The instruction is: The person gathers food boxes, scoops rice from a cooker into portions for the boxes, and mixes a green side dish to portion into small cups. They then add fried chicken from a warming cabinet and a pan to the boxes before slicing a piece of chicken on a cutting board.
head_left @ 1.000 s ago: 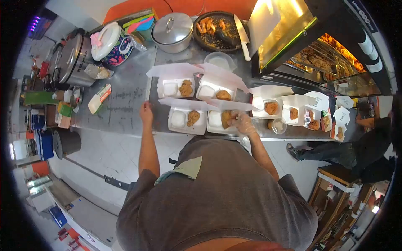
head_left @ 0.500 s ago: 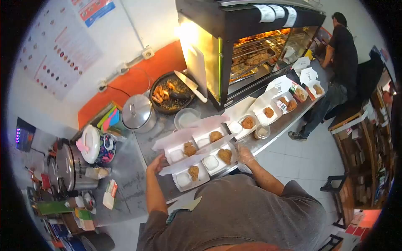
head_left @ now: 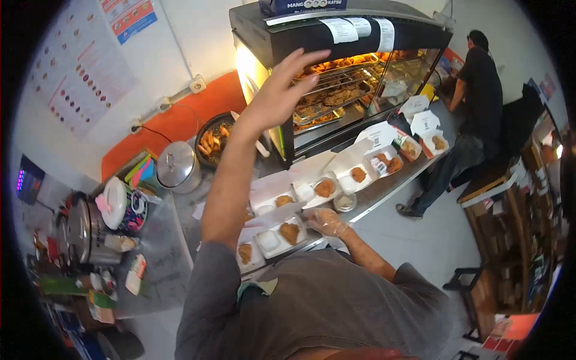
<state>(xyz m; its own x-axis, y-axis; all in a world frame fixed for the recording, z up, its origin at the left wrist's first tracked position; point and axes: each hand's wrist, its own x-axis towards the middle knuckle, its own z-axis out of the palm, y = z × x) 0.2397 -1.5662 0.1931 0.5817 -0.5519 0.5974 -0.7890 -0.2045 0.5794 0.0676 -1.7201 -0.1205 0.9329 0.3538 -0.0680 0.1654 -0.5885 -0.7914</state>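
From where I stand the person's own raised forearm blocks a good part of the desk (head_left: 157,264), covering the near-left takeaway box (head_left: 247,253) so that only a corner with a brown bit of food shows. The fisheye edge darkens the rice cooker (head_left: 84,231) and the clutter at the far left, and the labels on top of the glass warmer (head_left: 360,78) are too small to read. Along the desk runs a row of open white boxes, and the nearest clear one (head_left: 277,237) holds a white mound of rice and a fried chicken piece (head_left: 290,231). A small round cup (head_left: 344,201) sits just beside the next box. Behind them are a lidded metal pot (head_left: 175,165) and a dark stone bowl (head_left: 211,141) of orange food. A second person in black (head_left: 480,96) leans at the far end of the desk. The left hand (head_left: 281,91) is held high before the warmer's glass, fingers spread wide and gripping nothing. The right hand (head_left: 327,221), in a clear plastic glove, hangs loosely curled just beside the chicken box; whether it pinches anything I cannot tell.
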